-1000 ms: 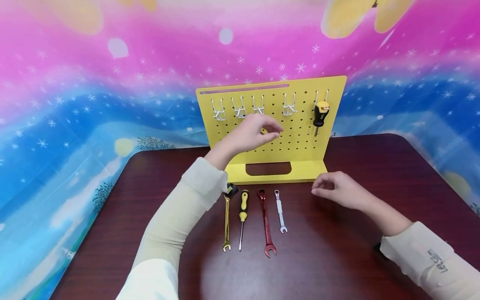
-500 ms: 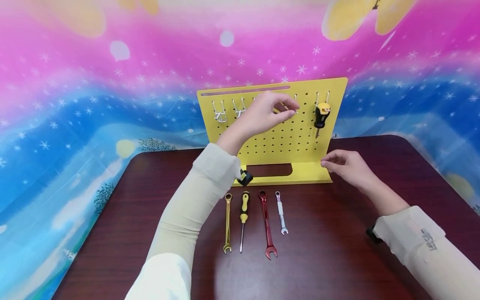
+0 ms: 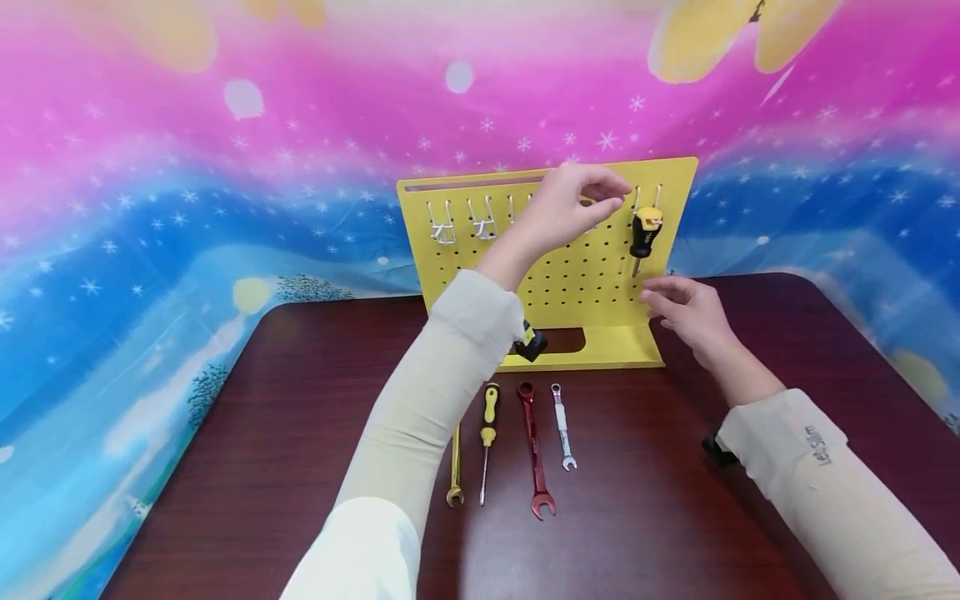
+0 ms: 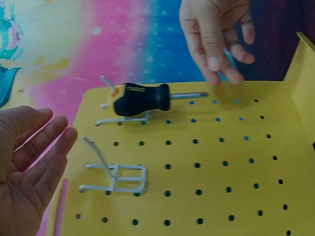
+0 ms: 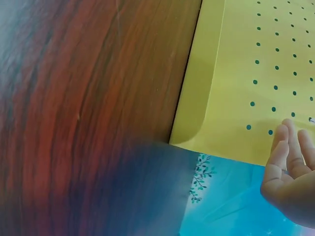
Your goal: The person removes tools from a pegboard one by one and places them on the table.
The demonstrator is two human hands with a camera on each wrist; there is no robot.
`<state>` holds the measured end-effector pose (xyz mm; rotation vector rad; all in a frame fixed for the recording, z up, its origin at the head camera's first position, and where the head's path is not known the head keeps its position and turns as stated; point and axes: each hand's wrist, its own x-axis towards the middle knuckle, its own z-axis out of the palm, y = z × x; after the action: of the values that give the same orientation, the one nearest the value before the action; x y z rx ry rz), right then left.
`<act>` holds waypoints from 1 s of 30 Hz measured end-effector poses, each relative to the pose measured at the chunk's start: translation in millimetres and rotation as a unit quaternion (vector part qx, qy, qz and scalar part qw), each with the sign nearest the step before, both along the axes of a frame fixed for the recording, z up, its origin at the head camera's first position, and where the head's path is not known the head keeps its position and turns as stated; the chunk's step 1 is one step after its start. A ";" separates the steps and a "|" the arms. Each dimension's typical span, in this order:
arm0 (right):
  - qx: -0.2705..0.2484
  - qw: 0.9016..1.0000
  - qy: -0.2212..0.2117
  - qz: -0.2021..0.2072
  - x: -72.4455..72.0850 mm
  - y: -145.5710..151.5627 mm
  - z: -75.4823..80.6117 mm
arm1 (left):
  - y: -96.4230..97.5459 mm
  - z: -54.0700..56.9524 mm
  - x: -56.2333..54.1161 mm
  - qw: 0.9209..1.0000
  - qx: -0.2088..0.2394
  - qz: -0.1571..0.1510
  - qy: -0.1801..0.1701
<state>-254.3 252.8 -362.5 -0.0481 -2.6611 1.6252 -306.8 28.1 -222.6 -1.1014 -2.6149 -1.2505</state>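
A stubby black-and-yellow screwdriver [image 3: 643, 237] hangs tip down from a white hook at the right side of the yellow pegboard [image 3: 585, 287]. Its Phillips-type tip shows in the left wrist view, where the handle [image 4: 142, 100] sits in the hook. My left hand [image 3: 577, 207] is raised before the board's upper part, left of the screwdriver, fingers loosely bent and holding nothing. Below the screwdriver, by the board's right edge, my right hand [image 3: 693, 317] hovers with relaxed fingers and nothing in them. Neither hand visibly touches the screwdriver.
On the dark table [image 3: 337, 433] lie a gold wrench [image 3: 455, 475], partly behind my left sleeve, a long yellow-black screwdriver [image 3: 489, 425], a red wrench [image 3: 533, 450] and a small silver wrench [image 3: 562, 425]. White hooks [image 3: 442, 229] stick out from the board's left half.
My left hand has moved right and up across the board toward the hanging screwdriver. My right hand has risen from near the table to beside the board's right edge.
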 end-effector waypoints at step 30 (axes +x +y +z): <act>-0.062 0.998 0.025 0.019 -14.6 -13.2 -2.1 | 33.4 -23.6 -12.4 0.997 -0.077 0.018 -0.013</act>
<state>-268.9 239.6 -364.6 0.0415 -2.5372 1.7779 -319.2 61.5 -246.2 -1.0600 -2.7778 -1.0790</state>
